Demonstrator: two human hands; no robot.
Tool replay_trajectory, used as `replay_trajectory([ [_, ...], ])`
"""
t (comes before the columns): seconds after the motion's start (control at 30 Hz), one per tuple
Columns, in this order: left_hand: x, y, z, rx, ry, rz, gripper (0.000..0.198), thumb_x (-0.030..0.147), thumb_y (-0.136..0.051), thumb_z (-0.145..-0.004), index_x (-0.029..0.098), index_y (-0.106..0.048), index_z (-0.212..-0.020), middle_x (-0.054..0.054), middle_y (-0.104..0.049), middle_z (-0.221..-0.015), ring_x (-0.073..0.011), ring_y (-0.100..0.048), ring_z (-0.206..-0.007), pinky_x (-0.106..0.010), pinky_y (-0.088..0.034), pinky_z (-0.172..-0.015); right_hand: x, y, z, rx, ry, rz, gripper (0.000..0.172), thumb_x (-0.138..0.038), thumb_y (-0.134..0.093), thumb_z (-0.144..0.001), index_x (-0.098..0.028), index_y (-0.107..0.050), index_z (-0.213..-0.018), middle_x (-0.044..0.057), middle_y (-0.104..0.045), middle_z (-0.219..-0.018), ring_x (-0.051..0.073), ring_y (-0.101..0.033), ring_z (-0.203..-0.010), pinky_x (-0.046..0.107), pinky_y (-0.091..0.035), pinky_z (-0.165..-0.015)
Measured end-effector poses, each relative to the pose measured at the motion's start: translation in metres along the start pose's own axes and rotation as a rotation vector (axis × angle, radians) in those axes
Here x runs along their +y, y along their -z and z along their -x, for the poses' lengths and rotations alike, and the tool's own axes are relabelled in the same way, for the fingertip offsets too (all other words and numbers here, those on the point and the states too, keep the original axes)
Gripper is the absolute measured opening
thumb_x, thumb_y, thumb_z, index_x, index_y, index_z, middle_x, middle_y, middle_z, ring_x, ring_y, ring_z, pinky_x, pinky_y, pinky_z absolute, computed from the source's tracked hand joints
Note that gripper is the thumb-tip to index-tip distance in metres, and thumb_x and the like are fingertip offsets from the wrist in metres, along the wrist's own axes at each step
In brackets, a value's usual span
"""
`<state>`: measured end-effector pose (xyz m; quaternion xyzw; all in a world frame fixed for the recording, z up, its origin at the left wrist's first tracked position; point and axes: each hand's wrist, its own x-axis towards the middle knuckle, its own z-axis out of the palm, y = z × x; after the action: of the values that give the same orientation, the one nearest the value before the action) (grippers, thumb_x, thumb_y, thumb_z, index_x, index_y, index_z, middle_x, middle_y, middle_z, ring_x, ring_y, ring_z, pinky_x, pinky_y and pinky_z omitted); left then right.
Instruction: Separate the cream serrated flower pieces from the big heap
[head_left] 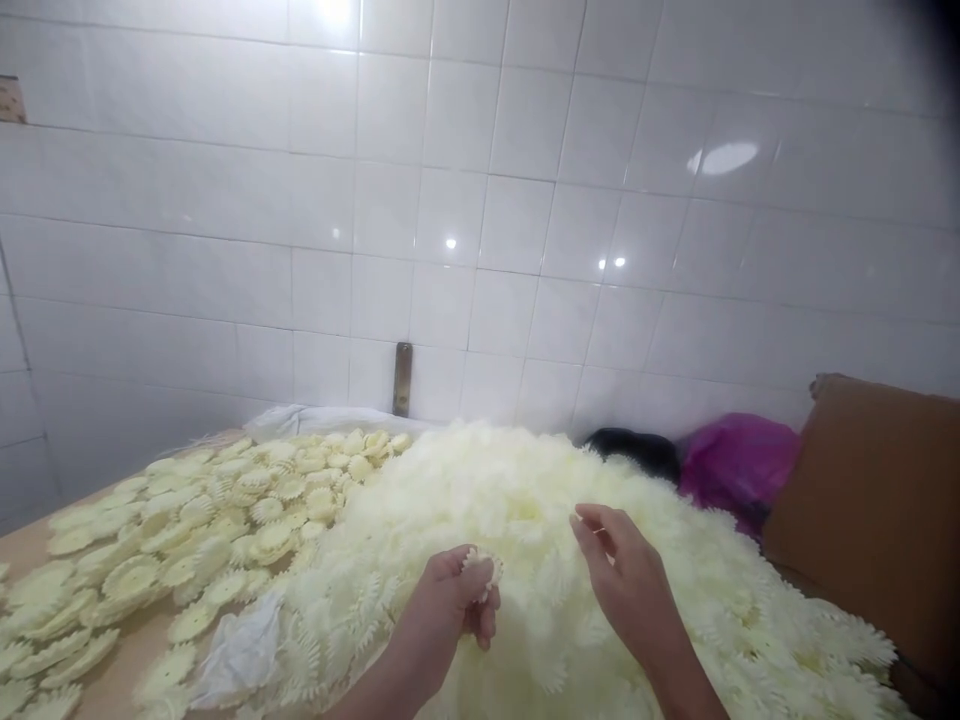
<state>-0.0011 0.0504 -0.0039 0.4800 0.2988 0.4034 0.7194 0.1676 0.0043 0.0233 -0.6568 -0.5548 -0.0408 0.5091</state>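
Scalloped cream discs (187,530) spread across the table (22,545) at left run off the frame's edge. Beside them, a great heap of pale petal pieces (525,490) is overexposed, so single pieces at its crown blur together. Both forearms are cut off by the bottom edge.

The left hand (450,605), low and centre over the heap's near slope, is curled shut, thumb and fingertips pinching one small petal piece (484,565), which is mostly hidden in the grip. Just to its right and apart from it, the right hand (626,580) hovers with fingers loosely spread and bent, holding nothing; whether it brushes the heap cannot be told.

The pinched piece is cream-white with a toothed, frilled rim. Behind the heap, a black bag (634,447) and a magenta bag (739,460) are half hidden, next to a brown cardboard sheet (870,480) at far right.
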Motion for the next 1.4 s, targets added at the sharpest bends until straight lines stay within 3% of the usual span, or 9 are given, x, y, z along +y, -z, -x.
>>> replay_trajectory([
  [0.17,-0.006,0.005,-0.004,0.027,0.0,-0.15,0.036,0.044,-0.056,-0.071,0.016,-0.042,-0.055,0.004,-0.042,-0.043,-0.0051,-0.035,-0.032,-0.02,-0.024,-0.035,-0.018,0.007,0.008,-0.34,0.032,-0.118,0.025,-0.039,-0.043,-0.083,-0.019,-0.059,-0.081,0.004,-0.062,-0.08,0.018,-0.056,-0.078,0.029,-0.043,-0.071],
  [0.33,-0.01,0.008,-0.006,0.042,-0.012,-0.213,0.038,0.047,-0.057,-0.07,0.016,-0.042,-0.054,0.006,-0.033,-0.039,-0.0048,-0.031,-0.033,-0.02,-0.021,-0.036,-0.028,0.001,0.012,-0.582,-0.007,-0.164,0.029,-0.042,-0.058,-0.072,-0.021,-0.058,-0.093,0.004,-0.06,-0.089,0.019,-0.054,-0.084,0.028,-0.042,-0.072],
  [0.43,-0.015,0.009,-0.006,-0.005,-0.014,-0.204,0.038,0.048,-0.058,-0.069,0.016,-0.043,-0.055,0.006,-0.033,-0.043,-0.0047,-0.031,-0.035,-0.02,-0.022,-0.036,-0.03,-0.005,0.014,-0.66,-0.041,-0.174,0.032,-0.041,-0.06,-0.07,-0.022,-0.057,-0.095,0.004,-0.059,-0.091,0.019,-0.053,-0.086,0.028,-0.043,-0.069],
  [0.63,-0.025,0.011,-0.01,-0.032,0.018,-0.219,0.042,0.055,-0.05,-0.071,0.015,-0.051,-0.059,0.006,-0.034,-0.043,-0.0054,-0.032,-0.032,-0.02,-0.023,-0.035,-0.025,-0.016,0.014,-0.705,-0.023,-0.205,0.015,-0.032,-0.055,-0.075,-0.019,-0.06,-0.08,0.003,-0.06,-0.08,0.017,-0.054,-0.077,0.028,-0.04,-0.068],
  [0.87,-0.028,0.01,-0.013,-0.063,0.072,-0.199,0.048,0.061,-0.048,-0.069,0.014,-0.051,-0.06,0.005,-0.037,-0.05,-0.0042,-0.033,-0.031,-0.02,-0.022,-0.033,-0.027,-0.022,0.016,-0.662,-0.01,-0.211,0.015,-0.026,-0.049,-0.078,-0.018,-0.059,-0.069,0.001,-0.058,-0.07,0.015,-0.053,-0.068,0.026,-0.038,-0.064],
  [0.97,-0.025,0.008,-0.011,-0.05,0.074,-0.168,0.049,0.062,-0.046,-0.07,0.015,-0.047,-0.057,0.004,-0.039,-0.046,-0.0047,-0.033,-0.03,-0.021,-0.022,-0.033,-0.026,-0.022,0.014,-0.615,-0.018,-0.214,0.024,-0.028,-0.044,-0.081,-0.017,-0.052,-0.061,-0.001,-0.052,-0.06,0.013,-0.048,-0.059,0.024,-0.036,-0.057],
  [1.1,-0.016,0.001,-0.006,-0.069,0.027,-0.144,0.042,0.054,-0.049,-0.074,0.016,-0.045,-0.057,0.005,-0.036,-0.045,-0.0039,-0.032,-0.031,-0.02,-0.021,-0.034,-0.022,-0.025,0.014,-0.39,-0.036,-0.135,0.03,-0.031,-0.039,-0.082,-0.019,-0.039,-0.055,-0.004,-0.038,-0.049,0.01,-0.037,-0.048,0.021,-0.029,-0.047],
  [1.2,-0.013,-0.005,-0.002,-0.039,0.0,-0.14,0.041,0.049,-0.054,-0.073,0.016,-0.038,-0.054,0.007,-0.027,-0.048,-0.0023,-0.028,-0.031,-0.019,-0.017,-0.034,-0.02,-0.03,0.017,-0.217,-0.006,-0.023,0.03,-0.032,-0.038,-0.083,-0.019,-0.036,-0.056,-0.004,-0.039,-0.049,0.01,-0.036,-0.047,0.022,-0.027,-0.047],
  [1.4,-0.015,-0.014,-0.001,0.007,-0.002,-0.097,0.046,0.05,-0.055,-0.071,0.018,-0.028,-0.051,0.008,-0.013,-0.053,-0.0013,-0.018,-0.033,-0.019,-0.015,-0.034,-0.022,-0.038,0.023,-0.056,0.063,0.101,0.031,-0.031,-0.038,-0.083,-0.019,-0.036,-0.055,-0.002,-0.044,-0.051,0.011,-0.039,-0.048,0.022,-0.028,-0.05],
])
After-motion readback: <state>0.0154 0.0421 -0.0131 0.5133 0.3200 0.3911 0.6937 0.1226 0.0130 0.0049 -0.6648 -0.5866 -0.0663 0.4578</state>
